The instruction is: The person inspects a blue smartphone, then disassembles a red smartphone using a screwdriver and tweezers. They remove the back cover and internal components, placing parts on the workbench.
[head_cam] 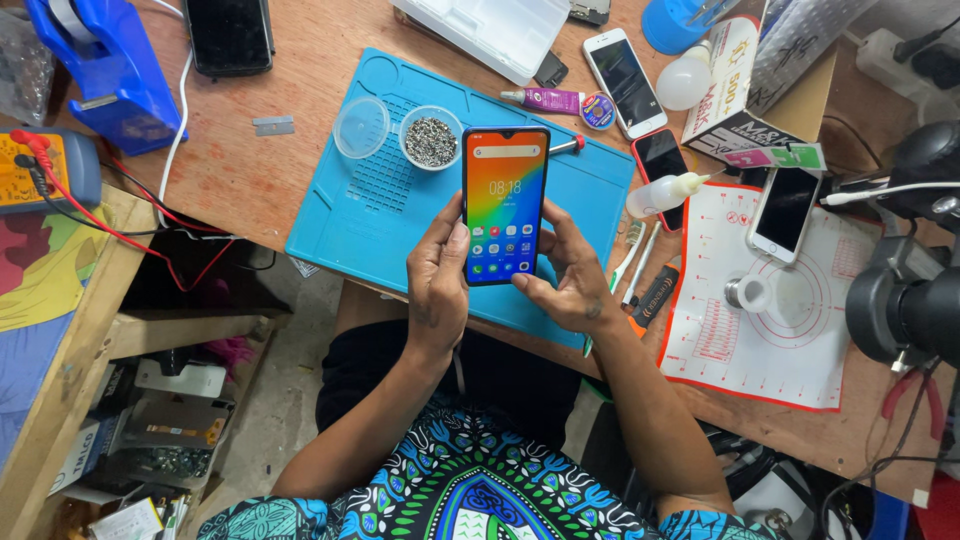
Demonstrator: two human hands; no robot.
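Both of my hands hold a smartphone [504,204] upright above a blue work mat [380,215]. Its screen is lit with a rainbow wallpaper and rows of app icons. My left hand [437,283] grips the phone's left edge, thumb resting on the side. My right hand [568,275] cups the right edge and lower corner, thumb touching near the bottom of the screen. A small clear dish of tiny screws [431,138] and its lid [361,127] sit on the mat just behind the phone.
Other phones lie around: a white one [626,80], a red-edged one [661,160], one [785,210] on a white mat [770,330], a dark one [229,35]. A glue tube [545,100], squeeze bottle [665,192], blue tape dispenser [105,70], yellow multimeter [45,168] and microscope [905,300] surround the bench.
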